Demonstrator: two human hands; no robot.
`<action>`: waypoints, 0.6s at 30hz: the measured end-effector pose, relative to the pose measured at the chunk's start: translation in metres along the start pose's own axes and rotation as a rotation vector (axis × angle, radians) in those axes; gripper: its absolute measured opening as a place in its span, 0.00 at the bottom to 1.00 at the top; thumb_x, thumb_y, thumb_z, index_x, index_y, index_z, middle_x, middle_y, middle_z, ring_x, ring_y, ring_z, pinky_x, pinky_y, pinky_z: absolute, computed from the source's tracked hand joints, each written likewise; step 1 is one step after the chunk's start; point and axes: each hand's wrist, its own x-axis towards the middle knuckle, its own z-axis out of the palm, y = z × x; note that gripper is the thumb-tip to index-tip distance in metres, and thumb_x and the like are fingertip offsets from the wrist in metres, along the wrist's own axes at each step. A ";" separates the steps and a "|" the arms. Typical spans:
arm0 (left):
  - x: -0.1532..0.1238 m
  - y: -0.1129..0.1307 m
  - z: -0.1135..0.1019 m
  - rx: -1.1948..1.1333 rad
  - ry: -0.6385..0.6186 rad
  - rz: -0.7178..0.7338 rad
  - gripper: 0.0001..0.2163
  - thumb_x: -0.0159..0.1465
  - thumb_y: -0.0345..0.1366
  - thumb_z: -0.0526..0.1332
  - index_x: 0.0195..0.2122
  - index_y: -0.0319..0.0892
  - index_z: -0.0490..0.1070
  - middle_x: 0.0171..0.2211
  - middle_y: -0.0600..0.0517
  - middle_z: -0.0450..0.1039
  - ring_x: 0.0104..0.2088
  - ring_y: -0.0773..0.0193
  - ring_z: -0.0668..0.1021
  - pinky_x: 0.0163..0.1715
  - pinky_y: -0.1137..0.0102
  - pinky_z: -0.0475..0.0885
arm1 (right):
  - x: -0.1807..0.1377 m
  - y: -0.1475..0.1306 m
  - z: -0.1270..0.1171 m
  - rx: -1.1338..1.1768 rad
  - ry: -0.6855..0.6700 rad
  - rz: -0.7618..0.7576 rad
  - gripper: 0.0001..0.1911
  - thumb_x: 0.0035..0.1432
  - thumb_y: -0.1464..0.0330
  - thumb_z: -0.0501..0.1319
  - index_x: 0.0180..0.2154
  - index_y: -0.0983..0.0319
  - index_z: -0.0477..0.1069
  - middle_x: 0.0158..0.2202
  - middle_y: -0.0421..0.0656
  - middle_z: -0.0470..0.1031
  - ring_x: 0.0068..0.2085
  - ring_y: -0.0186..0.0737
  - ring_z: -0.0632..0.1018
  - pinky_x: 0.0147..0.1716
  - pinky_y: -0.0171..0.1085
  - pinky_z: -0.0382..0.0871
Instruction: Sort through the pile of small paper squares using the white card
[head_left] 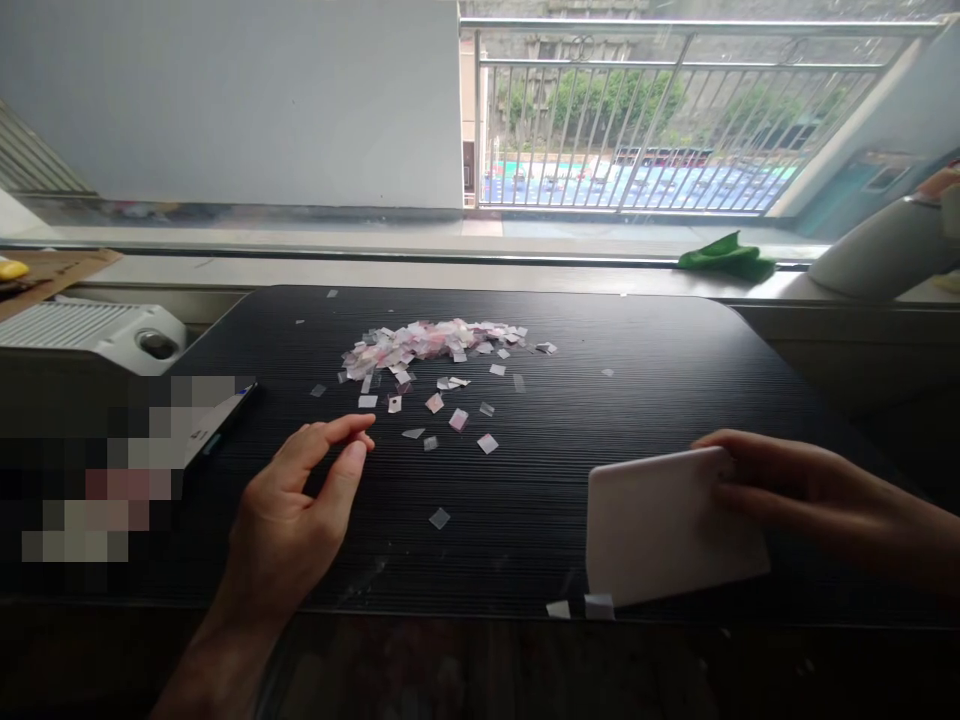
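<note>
Beyond the bench (637, 380) a wide window (675, 120) looks out through a metal railing (645, 110) onto trees and a blue court, with a plain white wall (240, 100) filling the left half. A crumpled green cloth (726, 255) lies on the sill (420, 272). At the far right a grey sleeve (881, 250) of another person rests on that sill.

The head view is the only one. The bench is dark, finely ribbed and rounded at its far corners. A white device (90, 335) with a slatted top sits off its left edge, and a phone (221, 420) lies at an angle just inside that edge.

Near the far middle of the bench lies a pile of scraps (431, 343), small pink, white and clear pieces heaped together. Loose scraps (457, 418) are scattered on the near side of the pile, toward the person. One single scrap (439, 518) lies apart, closer to the front edge, between the two hands.

The left hand (300, 505) is over the bench with its fingers loosely spread. Its forefinger and thumb are stretched toward the loose scraps and hold nothing; the fingertips are just short of the nearest pieces.

The right hand (802, 490) grips a white card (667, 525) by its right edge, thumb on top. The card is tilted, with its lower edge on the bench near the front. Two small pieces (581, 607) lie just beside its lower left corner.
</note>
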 end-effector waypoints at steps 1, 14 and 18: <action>0.000 0.000 0.000 -0.002 0.001 0.001 0.11 0.66 0.41 0.59 0.45 0.50 0.77 0.37 0.56 0.79 0.39 0.62 0.80 0.48 0.69 0.75 | -0.001 -0.005 0.001 -0.013 0.006 -0.001 0.19 0.53 0.48 0.67 0.38 0.54 0.79 0.31 0.43 0.80 0.32 0.42 0.78 0.27 0.33 0.74; 0.001 0.006 -0.001 -0.009 -0.004 -0.035 0.11 0.65 0.42 0.59 0.44 0.49 0.77 0.37 0.55 0.79 0.39 0.60 0.80 0.49 0.65 0.75 | 0.008 -0.025 0.027 0.097 0.037 0.031 0.20 0.54 0.51 0.68 0.40 0.59 0.76 0.32 0.42 0.79 0.35 0.41 0.78 0.32 0.34 0.73; 0.001 0.008 -0.002 -0.015 -0.015 -0.049 0.11 0.66 0.42 0.59 0.45 0.48 0.77 0.38 0.54 0.80 0.40 0.59 0.80 0.49 0.65 0.75 | 0.007 -0.020 0.021 0.092 -0.024 0.001 0.19 0.54 0.52 0.68 0.41 0.58 0.75 0.33 0.42 0.80 0.34 0.42 0.79 0.31 0.34 0.74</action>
